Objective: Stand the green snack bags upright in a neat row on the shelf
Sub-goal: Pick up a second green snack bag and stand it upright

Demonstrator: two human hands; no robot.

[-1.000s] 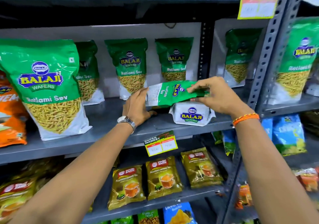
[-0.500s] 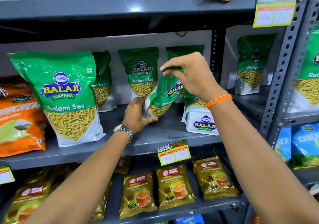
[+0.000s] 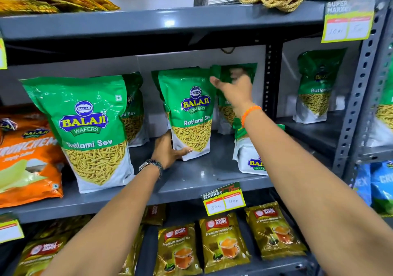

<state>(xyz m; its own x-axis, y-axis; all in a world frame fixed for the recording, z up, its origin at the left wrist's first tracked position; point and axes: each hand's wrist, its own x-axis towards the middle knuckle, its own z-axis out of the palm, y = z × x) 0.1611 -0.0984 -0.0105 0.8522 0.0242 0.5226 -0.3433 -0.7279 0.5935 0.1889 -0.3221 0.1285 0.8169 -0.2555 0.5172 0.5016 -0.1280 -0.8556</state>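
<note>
- Leftmost, a big green bag (image 3: 85,131) stands upright at the front of the shelf (image 3: 191,175), with a second bag (image 3: 136,114) partly hidden behind it at its 2 o'clock.
- Next, the left hand (image 3: 168,151) cups the lower left corner of the middle bag (image 3: 191,114): thumb pressed across the white base, fingers hidden behind it.
- That bag stands with its long axis vertical, top at 12 o'clock, label facing out, well back from the shelf edge.
- Then the right hand (image 3: 234,88) sits at the bag's 2 o'clock, level with its top right corner, fingers spread and blurred; whether it touches that corner I cannot tell.
- Behind this hand a further bag (image 3: 236,73) stands at the back.
- Below the right wrist, at about 5 o'clock from the hand, a folded-over bag (image 3: 248,156) sits at the shelf front, its top slumped; the right hand looks nearer to it, so it likely goes next.
- Farthest right, one more bag (image 3: 316,88) stands in the neighbouring bay.
</note>
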